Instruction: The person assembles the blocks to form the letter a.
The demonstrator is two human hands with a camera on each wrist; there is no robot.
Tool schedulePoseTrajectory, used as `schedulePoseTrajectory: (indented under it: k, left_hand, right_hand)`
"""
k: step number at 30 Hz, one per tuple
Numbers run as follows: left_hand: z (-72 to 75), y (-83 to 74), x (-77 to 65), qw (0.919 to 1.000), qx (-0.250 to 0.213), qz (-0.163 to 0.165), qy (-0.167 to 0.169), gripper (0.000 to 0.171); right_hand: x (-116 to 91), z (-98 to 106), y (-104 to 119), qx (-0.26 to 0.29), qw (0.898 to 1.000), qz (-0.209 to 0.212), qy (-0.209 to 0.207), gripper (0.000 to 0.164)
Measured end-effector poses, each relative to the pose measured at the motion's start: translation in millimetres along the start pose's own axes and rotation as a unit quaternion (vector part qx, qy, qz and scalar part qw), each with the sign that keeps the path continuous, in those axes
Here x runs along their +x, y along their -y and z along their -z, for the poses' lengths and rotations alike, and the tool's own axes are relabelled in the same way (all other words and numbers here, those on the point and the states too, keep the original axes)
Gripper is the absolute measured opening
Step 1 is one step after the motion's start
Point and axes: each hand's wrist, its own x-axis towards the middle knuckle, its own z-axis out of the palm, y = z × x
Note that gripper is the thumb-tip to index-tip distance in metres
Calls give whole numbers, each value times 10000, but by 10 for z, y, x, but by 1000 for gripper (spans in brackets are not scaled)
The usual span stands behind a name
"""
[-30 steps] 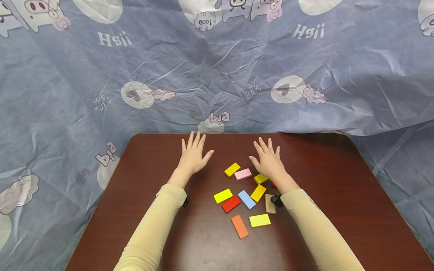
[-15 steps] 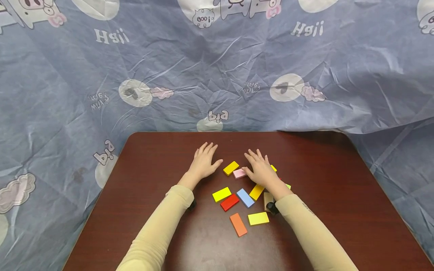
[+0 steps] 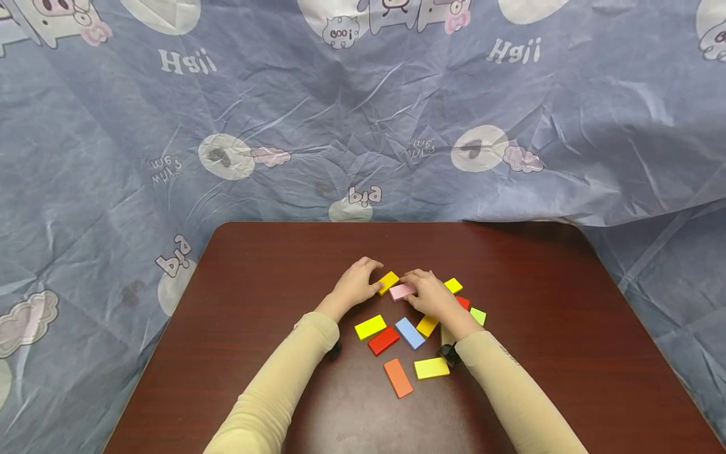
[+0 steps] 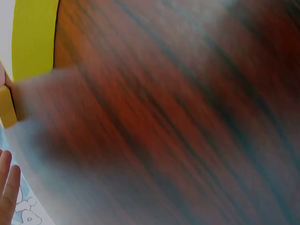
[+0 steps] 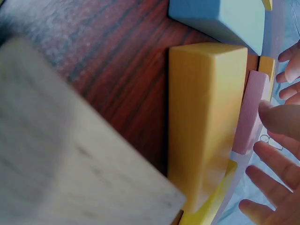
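On the table, my left hand [image 3: 353, 287] curves beside a golden-yellow wooden block [image 3: 388, 283], thumb right at its near edge. My right hand [image 3: 433, 297] reaches over a pink block [image 3: 400, 292], its thumb on the near side and fingers on the far side. The right wrist view shows that hand's fingers [image 5: 273, 161] spread, with the thumb overlapping the pink block [image 5: 251, 115]. From the left wrist, the left fingers [image 4: 9, 187] appear extended below the golden-yellow block [image 4: 6, 107]. Neither hand grips a block.
Nearer lie a bright yellow block [image 3: 370, 327], a red one [image 3: 384, 340], a blue one [image 3: 409, 333], an orange one [image 3: 398, 378] and a pale yellow one [image 3: 432, 367]. Beneath the right forearm are an amber block [image 3: 428, 325] and a bare-wood block [image 5: 70, 150]. A printed cloth [image 3: 317, 113] hangs behind.
Both hands have come inward and lower from stretched-out poses, the left to the golden-yellow block and the right to the pink block. Blocks at right have come into sight.
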Motion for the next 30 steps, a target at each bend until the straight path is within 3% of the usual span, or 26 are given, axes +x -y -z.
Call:
schedulePoseTrajectory:
  k: [12,17,25,30]
  left_hand:
    - [-117,-74,8,9978,-633,167,56,38]
    - [-136,-71,12,9977,-633,251,52,38]
    - [-10,44,7,9940,-626,876,-180,38]
    - [46,153,1,9927,-612,1012,-218,39]
  right_hand:
    - [-17,-55,1,-39,9997,131,-199,29]
    - [-5,-65,3,-142,9995,148,-259,27]
    - [8,-44,15,-175,9996,54,-213,26]
    - [49,-19,-2,-178,9998,-22,-115,25]
